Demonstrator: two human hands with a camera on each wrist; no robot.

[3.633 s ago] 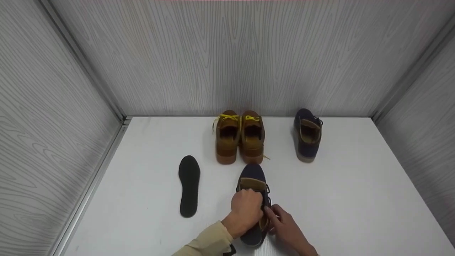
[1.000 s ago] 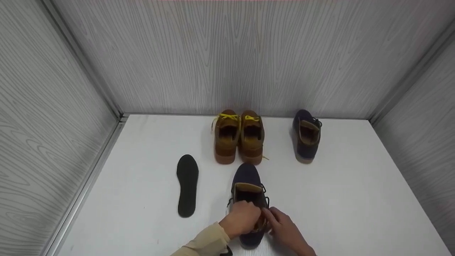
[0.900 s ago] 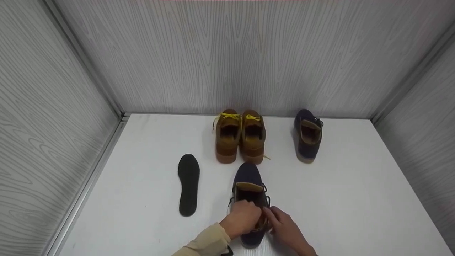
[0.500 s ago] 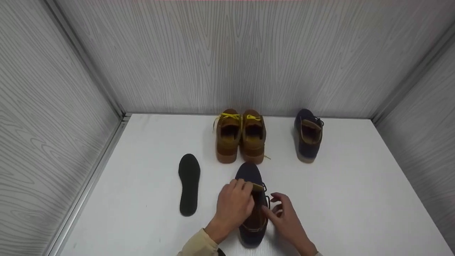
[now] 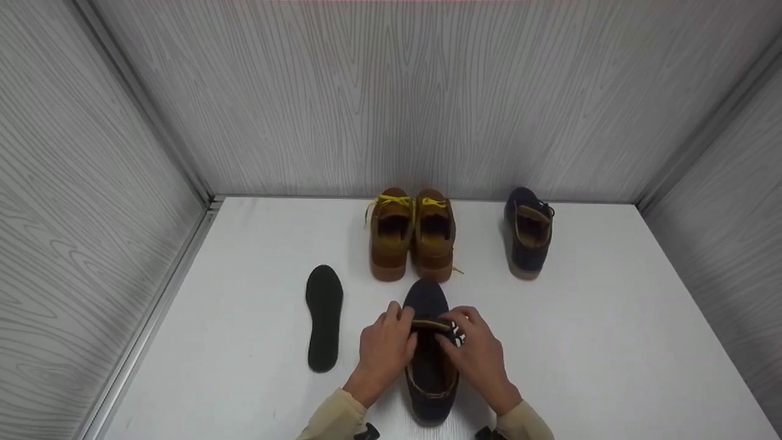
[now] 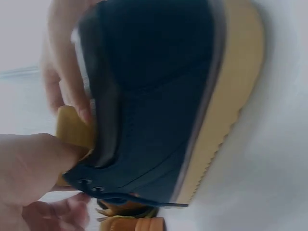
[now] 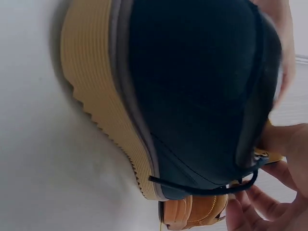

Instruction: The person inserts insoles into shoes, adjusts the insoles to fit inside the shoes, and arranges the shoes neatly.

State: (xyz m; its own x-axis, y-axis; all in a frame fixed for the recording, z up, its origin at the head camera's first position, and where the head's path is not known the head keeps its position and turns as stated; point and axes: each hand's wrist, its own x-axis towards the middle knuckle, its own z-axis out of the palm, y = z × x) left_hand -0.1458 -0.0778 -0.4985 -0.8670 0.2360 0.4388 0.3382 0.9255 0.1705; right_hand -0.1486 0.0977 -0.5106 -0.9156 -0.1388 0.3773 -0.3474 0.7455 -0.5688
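A navy lace-up shoe [image 5: 432, 410] with a tan sole stands on the white table, toe pointing away from me. Its tan-lined tongue [image 5: 431, 324] sits between my hands. My left hand [image 5: 385, 345] pinches the tongue's left side between thumb and fingers. On the right side, my right hand [image 5: 479, 351] pinches the tongue by the laces. Inside the shoe's opening lies a dark insole [image 5: 429, 366]. In the left wrist view the tan tongue [image 6: 74, 127] rises above the collar, and a dark lace [image 7: 211, 191] hangs down the shoe's side in the right wrist view.
A loose black insole [image 5: 324, 318] lies flat left of the shoe. Two brown shoes [image 5: 389, 250] with yellow laces stand side by side just beyond the navy shoe's toe. The other navy shoe [image 5: 529, 238] stands at the back right. Grey wood-grain panels [image 5: 403, 98] enclose the table.
The dark insole, sticking out at the heel earlier, now lies inside the shoe. My left hand left the opening for the tongue; my right hand moved forward from the collar to the tongue.
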